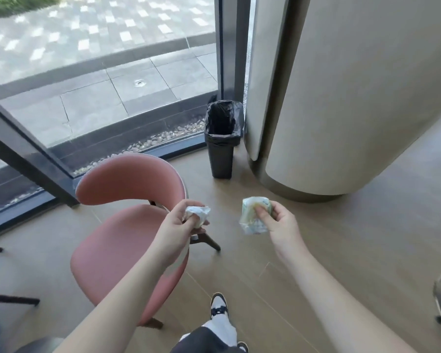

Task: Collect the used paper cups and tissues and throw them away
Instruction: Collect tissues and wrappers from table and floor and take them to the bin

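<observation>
Above the floor | left hand point(181, 226) grips crumpled tissue point(197, 215) | right hand point(278, 225) pinches crushed cup point(252, 215)

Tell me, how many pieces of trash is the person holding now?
2. A crumpled tissue is in the left hand; a crushed paper cup is in the right hand. More may be hidden inside the fists.

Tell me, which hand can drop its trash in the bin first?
Probably the right hand. It holds the crushed paper cup almost in line with the black bin, with bare floor between. The left hand, clutching a crumpled tissue, sits above the pink chair, slightly further aside.
</observation>
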